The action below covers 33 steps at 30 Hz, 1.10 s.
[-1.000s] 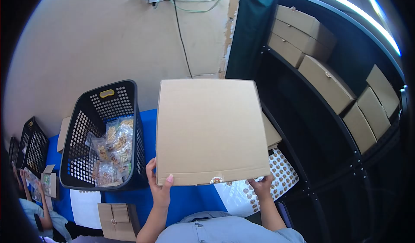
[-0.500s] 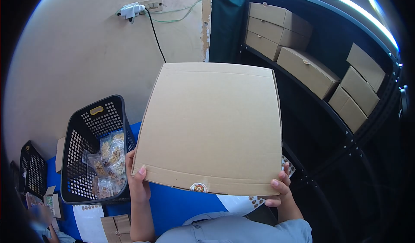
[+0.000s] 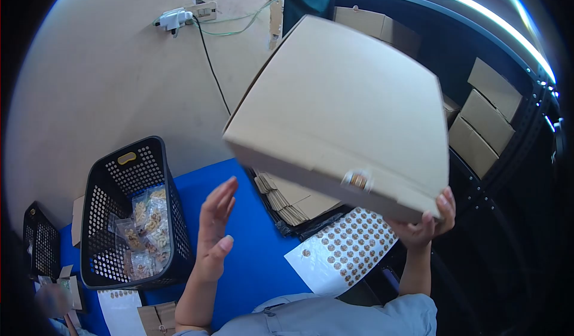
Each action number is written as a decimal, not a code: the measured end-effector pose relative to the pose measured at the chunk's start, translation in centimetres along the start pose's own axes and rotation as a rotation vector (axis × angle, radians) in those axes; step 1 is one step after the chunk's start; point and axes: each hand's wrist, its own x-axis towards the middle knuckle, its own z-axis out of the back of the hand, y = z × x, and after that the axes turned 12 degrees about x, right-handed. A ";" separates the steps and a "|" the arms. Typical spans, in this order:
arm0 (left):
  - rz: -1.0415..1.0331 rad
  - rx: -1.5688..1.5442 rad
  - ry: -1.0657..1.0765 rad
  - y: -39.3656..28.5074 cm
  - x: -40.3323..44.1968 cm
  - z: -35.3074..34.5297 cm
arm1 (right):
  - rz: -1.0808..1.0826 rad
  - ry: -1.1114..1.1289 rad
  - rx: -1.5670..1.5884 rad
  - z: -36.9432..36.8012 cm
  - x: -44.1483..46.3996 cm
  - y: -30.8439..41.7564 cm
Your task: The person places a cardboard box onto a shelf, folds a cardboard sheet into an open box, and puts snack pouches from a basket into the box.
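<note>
Head view: the carton (image 3: 347,103) tilts ahead, its near side slanting down rightward to the right hand (image 3: 415,228), which is curled round the near corner. The left hand (image 3: 212,240), loosely open and seemingly empty, is apart, below the carton's left end.

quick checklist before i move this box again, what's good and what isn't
1. Right hand gripping the box: ok, fingers at its near right corner
2. Left hand supporting the box: not ok, open and off it
3. Lid closed: ok, looks shut, with a round sticker at the front edge
4. Basket out of the way: ok, it stands to the left, apart from the box
5. Free spot on the shelf: cannot tell, the box hides part of it
6. Contents packed right: cannot tell, the closed box hides them
</note>
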 end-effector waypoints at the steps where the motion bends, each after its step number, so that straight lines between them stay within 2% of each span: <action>1: 0.014 -0.013 0.066 0.2 -0.1 -0.3 | 0.016 0.002 -0.041 0.2 0.6 -1.0; 5: 0.045 -0.059 0.277 0.8 -0.2 -1.6 | -0.051 -0.026 -0.112 0.2 3.4 -4.6; 8: -0.012 -0.044 0.367 0.5 0.4 -2.7 | -0.095 -0.035 -0.103 -0.1 5.1 -7.3; 13: -0.061 -0.001 0.483 0.4 1.7 -4.1 | -0.161 0.077 -0.111 -1.0 7.6 -10.5; 17: -0.037 -0.031 0.503 0.2 2.2 -5.0 | -0.281 0.171 -0.149 -1.9 8.8 -12.7; 26: -0.004 0.001 0.559 0.7 1.7 -4.9 | -0.354 0.273 -0.282 -4.0 9.6 -16.1; 31: -0.048 0.082 0.400 1.1 2.4 -5.3 | -0.407 0.337 -0.274 -6.2 8.7 -18.8; 33: -0.023 0.063 0.412 1.5 2.7 -5.5 | -0.430 0.314 -0.266 -6.8 8.4 -20.4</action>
